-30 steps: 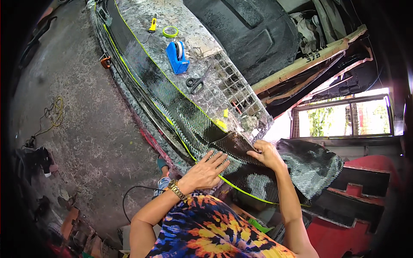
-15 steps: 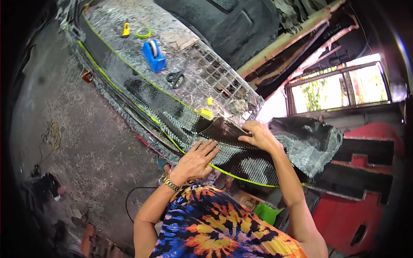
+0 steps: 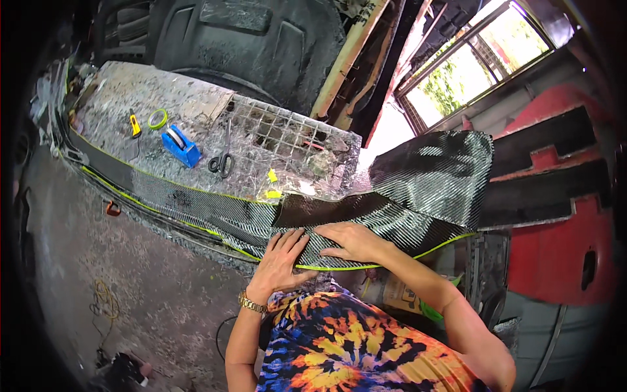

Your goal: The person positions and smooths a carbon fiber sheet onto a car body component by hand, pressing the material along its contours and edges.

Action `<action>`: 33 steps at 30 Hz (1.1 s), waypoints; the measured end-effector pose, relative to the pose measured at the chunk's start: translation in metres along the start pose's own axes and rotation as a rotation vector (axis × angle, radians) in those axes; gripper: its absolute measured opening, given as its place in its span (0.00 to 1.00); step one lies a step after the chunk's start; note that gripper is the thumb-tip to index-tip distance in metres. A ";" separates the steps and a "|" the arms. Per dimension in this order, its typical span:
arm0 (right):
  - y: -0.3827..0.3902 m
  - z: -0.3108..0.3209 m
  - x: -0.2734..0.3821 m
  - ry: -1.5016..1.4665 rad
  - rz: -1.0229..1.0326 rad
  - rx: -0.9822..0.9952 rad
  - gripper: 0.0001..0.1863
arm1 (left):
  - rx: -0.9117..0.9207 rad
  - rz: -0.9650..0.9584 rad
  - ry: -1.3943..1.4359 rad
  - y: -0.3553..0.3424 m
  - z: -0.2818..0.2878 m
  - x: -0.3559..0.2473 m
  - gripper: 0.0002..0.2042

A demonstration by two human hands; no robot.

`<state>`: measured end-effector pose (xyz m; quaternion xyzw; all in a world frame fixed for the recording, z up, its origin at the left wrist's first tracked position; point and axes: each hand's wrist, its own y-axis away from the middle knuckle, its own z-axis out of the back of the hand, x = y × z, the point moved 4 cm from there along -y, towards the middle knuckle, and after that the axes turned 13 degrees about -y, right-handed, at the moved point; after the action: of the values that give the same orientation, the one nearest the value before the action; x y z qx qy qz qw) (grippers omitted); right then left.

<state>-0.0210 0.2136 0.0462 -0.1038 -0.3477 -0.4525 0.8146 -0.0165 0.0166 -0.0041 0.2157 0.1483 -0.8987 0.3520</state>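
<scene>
A long strip of black woven carbon-fibre cloth (image 3: 405, 222), edged with yellow-green tape (image 3: 428, 251), lies along the near side of the workbench. Flat on it, close to the taped near edge, rests my left hand (image 3: 281, 261) with fingers spread. Just to its right, my right hand (image 3: 353, 243) presses on the cloth, fingers stretched out. The two hands nearly touch at the fingertips. To the right the cloth widens into a loose, rumpled flap (image 3: 434, 173) that hangs past the bench end. A darker fold (image 3: 320, 212) stands up beyond my hands.
On the speckled bench (image 3: 183, 98) are a yellow utility knife (image 3: 135, 125), a green tape roll (image 3: 157, 119), a blue tape dispenser (image 3: 181, 147), black scissors (image 3: 221, 164) and yellow tape scraps (image 3: 272, 175). A metal grid (image 3: 274, 124) adjoins them. Red-and-black panels (image 3: 555, 176) stand at right.
My right hand has come left and nearer, from the cloth's far edge to beside my left hand. The left hand stays on the cloth. The view has turned.
</scene>
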 end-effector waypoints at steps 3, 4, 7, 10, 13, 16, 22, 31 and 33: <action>-0.001 0.002 -0.006 -0.024 -0.035 0.024 0.30 | 0.023 0.000 0.001 -0.005 -0.003 0.004 0.42; 0.000 0.001 -0.008 -0.048 -0.093 0.082 0.32 | 0.022 0.011 0.036 -0.006 -0.003 0.005 0.41; 0.004 0.006 -0.015 -0.081 -0.086 0.104 0.33 | 0.016 0.001 0.076 -0.014 -0.005 0.006 0.38; 0.015 0.021 -0.018 -0.071 -0.105 0.103 0.32 | 0.002 0.033 0.074 -0.019 -0.008 0.008 0.35; 0.034 0.033 -0.025 -0.046 -0.111 0.088 0.32 | 0.009 0.056 0.082 -0.016 -0.005 0.006 0.35; 0.043 0.046 -0.021 0.024 -0.128 0.119 0.32 | 0.017 0.052 0.082 -0.016 -0.008 0.008 0.31; 0.046 0.042 -0.027 0.055 -0.127 0.104 0.32 | 0.139 0.024 0.055 -0.030 -0.002 0.009 0.27; 0.044 0.037 -0.033 0.047 -0.129 0.092 0.30 | 0.233 -0.443 -0.396 -0.066 0.005 -0.004 0.44; 0.045 0.033 -0.037 0.048 -0.130 0.063 0.30 | 0.258 -0.474 -0.373 -0.075 0.004 -0.004 0.46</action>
<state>-0.0130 0.2803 0.0524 -0.0444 -0.3484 -0.4954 0.7945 -0.0669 0.0700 0.0099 0.0497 0.0122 -0.9910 0.1237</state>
